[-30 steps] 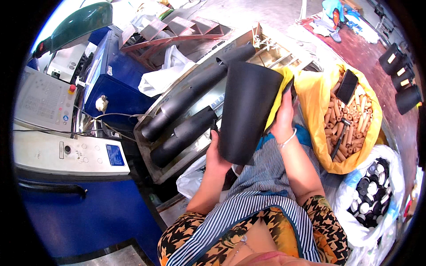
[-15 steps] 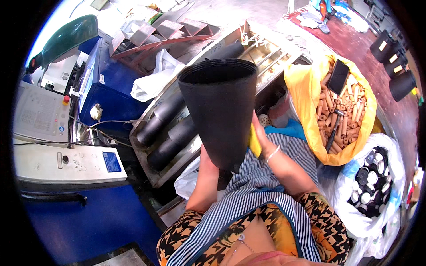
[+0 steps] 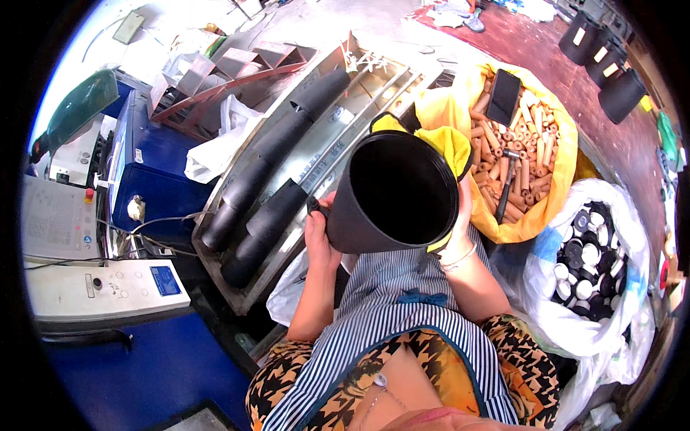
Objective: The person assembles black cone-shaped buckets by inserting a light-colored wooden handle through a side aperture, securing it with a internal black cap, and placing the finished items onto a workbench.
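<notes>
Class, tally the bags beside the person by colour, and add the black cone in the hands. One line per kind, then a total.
Yellow bag: 1
White bag of caps: 1
Black cone, held by left hand and right hand: 1
Total: 3

- One big black cone (image 3: 394,192), held up by two hands – left (image 3: 320,230) and right (image 3: 460,226).
- Four black cones (image 3: 277,176) on the metal tray (image 3: 345,136).
- Three black pots (image 3: 600,61) on the floor.
- One yellow bag (image 3: 553,194) of tan tubes.
- One white bag (image 3: 618,215) of caps.
- One phone (image 3: 503,97).
</notes>
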`<state>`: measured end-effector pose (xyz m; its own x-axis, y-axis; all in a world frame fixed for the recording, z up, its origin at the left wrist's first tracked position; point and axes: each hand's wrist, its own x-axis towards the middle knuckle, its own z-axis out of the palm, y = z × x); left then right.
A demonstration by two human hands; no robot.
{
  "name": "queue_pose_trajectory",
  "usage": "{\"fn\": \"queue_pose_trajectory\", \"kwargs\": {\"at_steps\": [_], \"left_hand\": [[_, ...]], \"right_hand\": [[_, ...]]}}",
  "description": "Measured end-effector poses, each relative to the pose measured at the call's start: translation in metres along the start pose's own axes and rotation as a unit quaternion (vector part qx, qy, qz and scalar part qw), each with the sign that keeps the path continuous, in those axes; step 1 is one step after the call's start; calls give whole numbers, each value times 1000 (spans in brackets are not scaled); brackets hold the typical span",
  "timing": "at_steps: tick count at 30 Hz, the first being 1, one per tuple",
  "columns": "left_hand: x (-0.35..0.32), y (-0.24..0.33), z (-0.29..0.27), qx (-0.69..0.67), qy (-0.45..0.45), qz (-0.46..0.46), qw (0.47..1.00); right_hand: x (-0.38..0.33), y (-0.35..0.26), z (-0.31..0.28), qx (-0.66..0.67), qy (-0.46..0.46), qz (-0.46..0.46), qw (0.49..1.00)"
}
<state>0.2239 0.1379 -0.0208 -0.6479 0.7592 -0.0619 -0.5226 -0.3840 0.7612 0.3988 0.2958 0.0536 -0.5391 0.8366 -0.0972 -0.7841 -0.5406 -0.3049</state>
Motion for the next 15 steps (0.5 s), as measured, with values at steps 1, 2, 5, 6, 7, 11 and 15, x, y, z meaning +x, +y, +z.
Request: {"fn": "queue_pose_trajectory", "kwargs": {"at_steps": [1, 2, 5, 6, 7, 11, 15], "left_hand": [[0, -5, 3, -24, 11, -28, 999], [1, -8, 5, -41, 46, -82, 995], [-2, -15, 35, -83, 79, -161, 980], [-2, -19, 38, -97, 76, -178, 976], [-1, -22, 41, -106, 61, -188, 974], [5, -50, 54, -119, -14, -206, 971], [4, -35, 45, -2, -76, -126, 989]], "right_hand": [[-2, -6, -2, 15, 11, 17, 1000], [-3, -11, -9, -10, 38, 17, 999], [-14, -26, -4, 3, 39, 34, 999], [-18, -29, 0, 9, 31, 34, 999], [-23, -33, 2, 19, 8, 43, 999], [-39, -53, 1, 46, -73, 57, 995], [-34, -86, -22, -264, 44, -115, 957]]}}
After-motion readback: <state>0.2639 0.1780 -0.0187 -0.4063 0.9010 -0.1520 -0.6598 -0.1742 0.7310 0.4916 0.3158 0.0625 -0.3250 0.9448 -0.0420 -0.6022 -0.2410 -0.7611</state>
